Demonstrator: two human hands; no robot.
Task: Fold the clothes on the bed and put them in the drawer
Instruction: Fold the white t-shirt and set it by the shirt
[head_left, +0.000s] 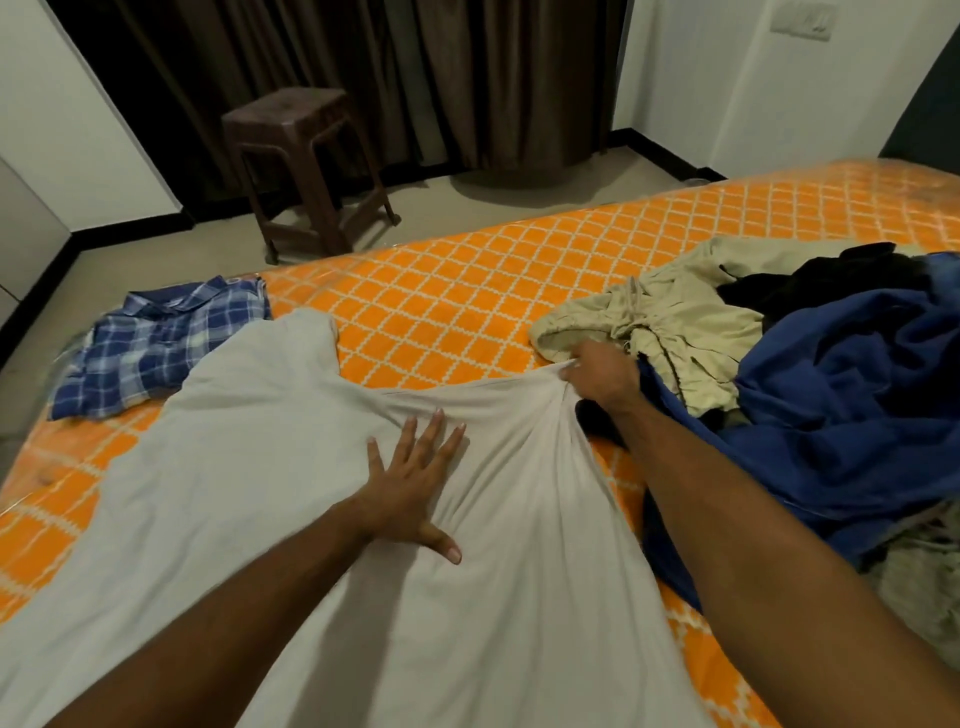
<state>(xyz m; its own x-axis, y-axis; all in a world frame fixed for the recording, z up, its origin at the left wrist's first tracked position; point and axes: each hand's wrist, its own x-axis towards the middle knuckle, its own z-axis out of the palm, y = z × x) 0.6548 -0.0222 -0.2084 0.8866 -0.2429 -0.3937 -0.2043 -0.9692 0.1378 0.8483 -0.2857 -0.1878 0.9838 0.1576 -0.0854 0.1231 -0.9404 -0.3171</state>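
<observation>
Flat left hand (410, 483) pressing shirt (249, 467), right (597, 376) gripping

White shirt (291, 467) spread flat on the bed (467, 301), one edge bunched; plaid shirt (156, 348) folded at far left; tan, black, blue clothes (831, 364) heaped right — unfolded.

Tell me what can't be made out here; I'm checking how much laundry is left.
Head view only:
- Pile: the blue cloth covers what lies under it; the right edge cuts it off, so no count.
- Black garment: too dark to tell its type.
- White garment: bottom edge cuts off its lower end; right hand hides the gripped part.
- Drawer: not in view.
- Left hand presses flat, hiding the cloth beneath.
</observation>
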